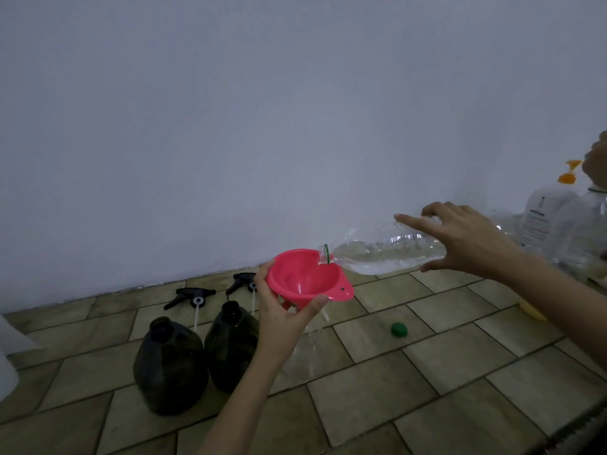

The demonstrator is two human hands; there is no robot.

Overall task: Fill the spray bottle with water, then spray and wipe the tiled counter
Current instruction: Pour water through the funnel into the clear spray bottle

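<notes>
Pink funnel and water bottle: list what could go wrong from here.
1. The water bottle lies almost flat, its mouth just over the rim of the pink funnel; a surge could spill onto the tiled counter.
2. The left hand alone steadies the funnel on the clear bottle; a slip could tip it.
3. The right hand grips a thin, soft bottle; squeezing may make it gush.
</notes>
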